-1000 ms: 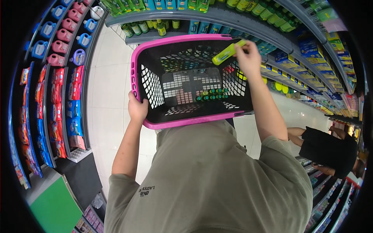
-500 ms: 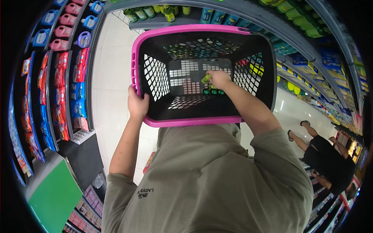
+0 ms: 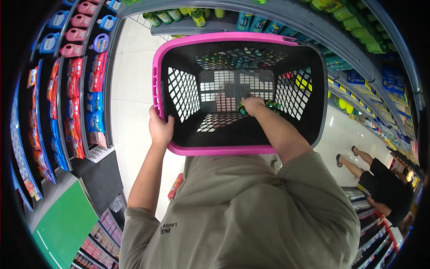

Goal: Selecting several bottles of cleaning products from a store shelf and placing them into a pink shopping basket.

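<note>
A large black shopping basket [image 3: 179,136] with mesh sides and a pink rim stands open in front of me. My left hand [image 3: 161,129] is closed round the left part of that rim, thumb on the inner side. Deep in the basket, my right hand [image 3: 254,106] has its fingers curled over a small green bottle [image 3: 242,110], which is mostly hidden beneath them. Several more green-capped bottles [image 3: 273,106] lie at the bottom, just right of the hand and partly covered by it.
Shelves of detergent jugs [image 3: 72,50] and red and blue bags [image 3: 95,103] run along the left. More shelves with green bottles [image 3: 198,18] curve across the top and right. A person in black [image 3: 385,190] is at the far right. Something red [image 3: 176,186] shows beside my left side.
My right hand has lowered the green bottle to the basket's bottom beside the others. The basket and left hand sit slightly lower in view. The person at the right has shifted a little.
</note>
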Demonstrator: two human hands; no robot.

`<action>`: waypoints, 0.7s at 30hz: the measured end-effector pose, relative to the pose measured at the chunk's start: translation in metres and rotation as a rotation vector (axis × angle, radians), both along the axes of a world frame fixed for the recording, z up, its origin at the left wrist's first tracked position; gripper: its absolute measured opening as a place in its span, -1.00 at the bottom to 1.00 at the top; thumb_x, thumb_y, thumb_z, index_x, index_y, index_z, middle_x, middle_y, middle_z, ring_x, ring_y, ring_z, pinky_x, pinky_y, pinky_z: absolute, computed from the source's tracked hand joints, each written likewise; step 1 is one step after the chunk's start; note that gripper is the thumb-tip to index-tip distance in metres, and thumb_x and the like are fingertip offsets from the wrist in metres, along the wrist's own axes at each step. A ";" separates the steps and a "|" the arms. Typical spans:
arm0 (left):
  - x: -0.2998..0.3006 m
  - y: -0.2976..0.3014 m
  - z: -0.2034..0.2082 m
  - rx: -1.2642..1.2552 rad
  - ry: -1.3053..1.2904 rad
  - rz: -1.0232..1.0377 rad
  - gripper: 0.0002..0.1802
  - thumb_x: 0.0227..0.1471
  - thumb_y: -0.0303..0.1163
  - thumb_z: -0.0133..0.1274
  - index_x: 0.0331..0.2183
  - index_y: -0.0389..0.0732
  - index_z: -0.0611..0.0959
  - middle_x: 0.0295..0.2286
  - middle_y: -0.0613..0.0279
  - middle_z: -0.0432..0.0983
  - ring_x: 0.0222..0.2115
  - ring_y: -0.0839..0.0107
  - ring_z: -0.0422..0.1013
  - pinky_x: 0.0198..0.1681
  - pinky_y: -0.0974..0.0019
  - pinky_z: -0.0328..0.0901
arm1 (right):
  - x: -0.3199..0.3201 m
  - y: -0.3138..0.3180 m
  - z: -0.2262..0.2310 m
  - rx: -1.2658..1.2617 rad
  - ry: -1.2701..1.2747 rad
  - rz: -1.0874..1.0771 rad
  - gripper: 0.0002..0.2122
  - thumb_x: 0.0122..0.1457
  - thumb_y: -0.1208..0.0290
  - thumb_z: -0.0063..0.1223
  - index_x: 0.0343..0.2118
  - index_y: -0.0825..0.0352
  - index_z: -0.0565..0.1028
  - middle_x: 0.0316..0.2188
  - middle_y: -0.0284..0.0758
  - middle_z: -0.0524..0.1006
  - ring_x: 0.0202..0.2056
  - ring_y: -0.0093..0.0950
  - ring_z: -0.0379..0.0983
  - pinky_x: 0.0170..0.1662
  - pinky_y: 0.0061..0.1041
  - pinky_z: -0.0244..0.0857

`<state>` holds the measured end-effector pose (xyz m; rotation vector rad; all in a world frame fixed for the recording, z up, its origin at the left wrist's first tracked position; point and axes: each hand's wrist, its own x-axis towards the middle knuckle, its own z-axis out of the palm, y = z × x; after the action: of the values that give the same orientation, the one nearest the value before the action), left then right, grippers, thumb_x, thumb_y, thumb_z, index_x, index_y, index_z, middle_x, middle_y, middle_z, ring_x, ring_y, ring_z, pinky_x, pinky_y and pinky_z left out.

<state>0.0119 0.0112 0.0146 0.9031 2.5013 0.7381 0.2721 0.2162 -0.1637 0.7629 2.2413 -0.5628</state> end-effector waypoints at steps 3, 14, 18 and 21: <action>0.001 0.001 0.002 -0.023 0.011 0.004 -0.39 -0.10 -0.50 0.08 0.02 -0.32 0.25 -0.34 -0.07 0.52 -0.41 0.08 0.48 -0.28 0.14 0.34 | 0.000 -0.001 0.005 -0.027 -0.095 0.067 -0.67 0.17 0.51 -0.16 0.00 0.18 0.42 0.08 -0.35 0.41 0.12 -0.34 0.31 0.14 -0.18 0.14; -0.001 0.000 0.000 0.007 0.019 -0.005 -0.38 -0.12 -0.48 0.07 0.02 -0.29 0.26 -0.34 -0.12 0.52 -0.36 -0.02 0.48 -0.25 0.08 0.34 | 0.001 0.019 0.058 -0.077 0.086 -0.147 -0.56 0.19 0.40 -0.12 0.17 0.18 0.28 0.03 -0.14 0.43 0.07 -0.20 0.34 0.09 -0.26 0.23; -0.001 0.000 -0.005 0.026 0.004 -0.008 -0.38 -0.13 -0.48 0.07 0.01 -0.29 0.27 -0.34 -0.15 0.52 -0.33 -0.09 0.47 -0.23 0.04 0.34 | 0.024 0.028 0.102 0.092 0.494 -0.306 -0.58 0.16 0.32 -0.02 0.11 0.23 0.33 -0.09 -0.12 0.50 -0.05 -0.15 0.41 0.01 -0.20 0.27; -0.003 -0.004 -0.006 0.054 0.009 -0.013 -0.39 -0.14 -0.48 0.07 0.00 -0.30 0.28 -0.34 -0.17 0.52 -0.31 -0.12 0.47 -0.23 0.02 0.33 | 0.045 0.039 0.158 0.311 0.939 -0.439 -0.62 0.08 0.40 0.08 -0.01 0.29 0.40 -0.10 -0.11 0.50 -0.04 -0.14 0.41 0.03 -0.22 0.26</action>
<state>0.0087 0.0072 0.0086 0.9423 2.4917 0.8032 0.3173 0.2553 -0.0057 1.3759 3.0800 -0.9313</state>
